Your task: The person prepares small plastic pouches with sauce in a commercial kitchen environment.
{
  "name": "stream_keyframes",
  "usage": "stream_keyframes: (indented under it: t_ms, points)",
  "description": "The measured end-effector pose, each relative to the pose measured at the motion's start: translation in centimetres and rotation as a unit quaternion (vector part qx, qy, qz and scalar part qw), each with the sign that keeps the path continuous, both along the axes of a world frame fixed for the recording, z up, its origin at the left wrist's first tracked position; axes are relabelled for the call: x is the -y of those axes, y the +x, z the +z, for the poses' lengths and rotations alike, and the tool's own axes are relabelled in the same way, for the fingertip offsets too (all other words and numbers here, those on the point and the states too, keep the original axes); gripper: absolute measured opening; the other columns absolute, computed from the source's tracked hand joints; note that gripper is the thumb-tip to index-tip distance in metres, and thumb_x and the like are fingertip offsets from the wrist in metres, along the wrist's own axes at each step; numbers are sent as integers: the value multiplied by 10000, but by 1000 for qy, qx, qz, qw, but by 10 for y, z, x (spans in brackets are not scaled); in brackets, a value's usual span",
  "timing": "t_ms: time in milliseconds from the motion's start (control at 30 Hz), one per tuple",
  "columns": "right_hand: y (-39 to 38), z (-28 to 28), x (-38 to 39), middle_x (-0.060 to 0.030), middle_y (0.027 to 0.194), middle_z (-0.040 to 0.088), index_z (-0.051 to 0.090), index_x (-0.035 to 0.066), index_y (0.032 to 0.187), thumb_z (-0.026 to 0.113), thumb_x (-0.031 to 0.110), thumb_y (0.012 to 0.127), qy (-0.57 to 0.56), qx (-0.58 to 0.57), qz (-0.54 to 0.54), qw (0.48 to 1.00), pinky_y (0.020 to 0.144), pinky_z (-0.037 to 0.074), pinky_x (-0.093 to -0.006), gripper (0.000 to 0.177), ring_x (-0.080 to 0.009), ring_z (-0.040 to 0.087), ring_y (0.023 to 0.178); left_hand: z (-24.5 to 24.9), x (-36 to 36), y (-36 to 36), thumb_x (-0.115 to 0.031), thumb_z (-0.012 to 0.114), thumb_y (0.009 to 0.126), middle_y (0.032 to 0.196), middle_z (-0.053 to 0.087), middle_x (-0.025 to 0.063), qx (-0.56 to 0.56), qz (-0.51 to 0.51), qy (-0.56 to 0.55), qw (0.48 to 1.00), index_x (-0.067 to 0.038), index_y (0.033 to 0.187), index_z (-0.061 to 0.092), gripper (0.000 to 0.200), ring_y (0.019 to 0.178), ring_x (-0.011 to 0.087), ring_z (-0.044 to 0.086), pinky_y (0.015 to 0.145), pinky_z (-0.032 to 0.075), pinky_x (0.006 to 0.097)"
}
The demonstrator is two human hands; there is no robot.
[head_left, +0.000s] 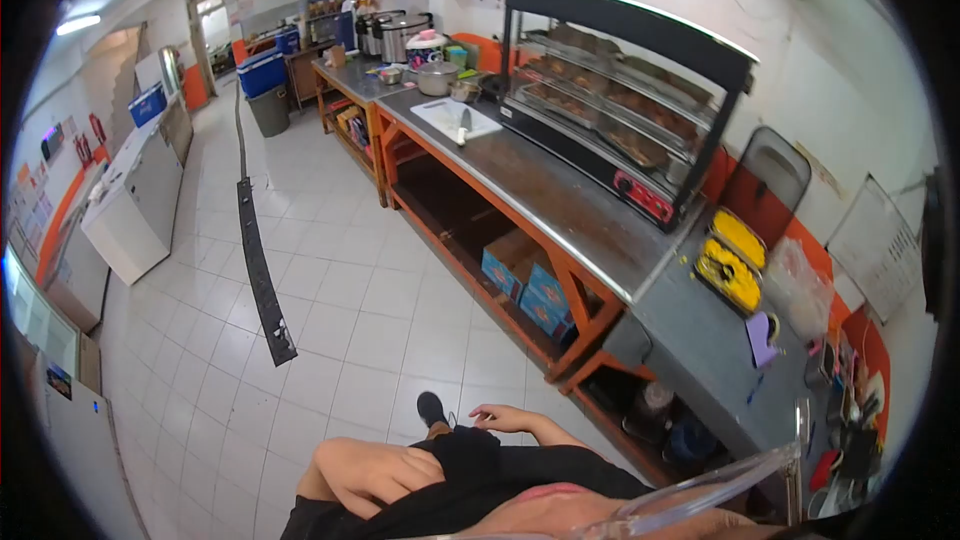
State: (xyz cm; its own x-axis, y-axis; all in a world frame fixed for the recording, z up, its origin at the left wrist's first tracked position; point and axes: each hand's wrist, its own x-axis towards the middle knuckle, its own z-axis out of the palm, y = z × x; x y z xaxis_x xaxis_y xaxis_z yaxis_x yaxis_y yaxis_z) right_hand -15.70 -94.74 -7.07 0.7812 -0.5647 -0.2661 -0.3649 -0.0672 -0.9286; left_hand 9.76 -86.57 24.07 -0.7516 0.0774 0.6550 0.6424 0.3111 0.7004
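My left hand is in front of my body with its fingers together and curled in against my black clothing. The cloth edge hides its fingertips, and I cannot tell what they hold. Further forward, my right hand hangs low over the tiled floor with its fingers loosely apart and nothing in them. One dark shoe shows just beside that hand. The workbench runs along my right side, apart from both hands.
A glass food warmer and a white cutting board with a knife stand on the bench. Nearer lies an open yellow case. A black strip crosses the floor. White chest freezers line the left; a grey bin stands ahead.
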Motion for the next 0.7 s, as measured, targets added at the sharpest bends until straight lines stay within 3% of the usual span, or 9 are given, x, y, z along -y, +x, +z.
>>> stream_keyframes:
  t_ms: [100, 200, 267, 333, 700]
  points:
    - [18, -10, 78, -105, 955, 612, 519, 43, 1122, 590, 263, 835, -89, -85, -16, 992, 759, 460, -315, 369, -191, 586, 867, -8, 57, 43, -178, 437, 882, 705, 472, 139, -2, 55, -13, 998, -24, 696, 502, 250, 667, 332, 456, 715, 350, 425]
    - [-1, -28, 146, -187, 946, 603, 561, 69, 1067, 595, 310, 789, -83, -217, -89, 968, 772, 456, -350, 370, -258, 590, 906, -4, 115, 87, -188, 446, 882, 710, 476, 142, 0, 101, -16, 995, -24, 702, 508, 251, 663, 334, 456, 707, 355, 423]
    - [-28, -54, 175, -198, 856, 612, 583, 52, 1020, 577, 261, 776, -150, -254, -140, 945, 753, 459, -358, 321, -263, 600, 867, -2, 150, 108, -191, 449, 883, 712, 478, 143, -5, 119, -8, 993, -24, 704, 510, 252, 662, 335, 455, 705, 357, 422]
    - [-1, -53, 225, -197, 854, 612, 584, 51, 1017, 575, 260, 777, -149, -254, -123, 948, 753, 459, -358, 319, -264, 600, 866, 8, 187, 131, -220, 510, 863, 727, 510, 116, -19, 181, -39, 983, -50, 737, 556, 216, 647, 291, 474, 668, 370, 396]
    - [156, -92, 520, -193, 832, 614, 593, 40, 981, 559, 253, 781, -125, -240, 7, 963, 749, 457, -365, 295, -275, 600, 850, 4, 427, 251, -220, 524, 855, 686, 493, 102, 27, 278, -45, 959, -51, 718, 550, 219, 631, 272, 484, 653, 364, 385]
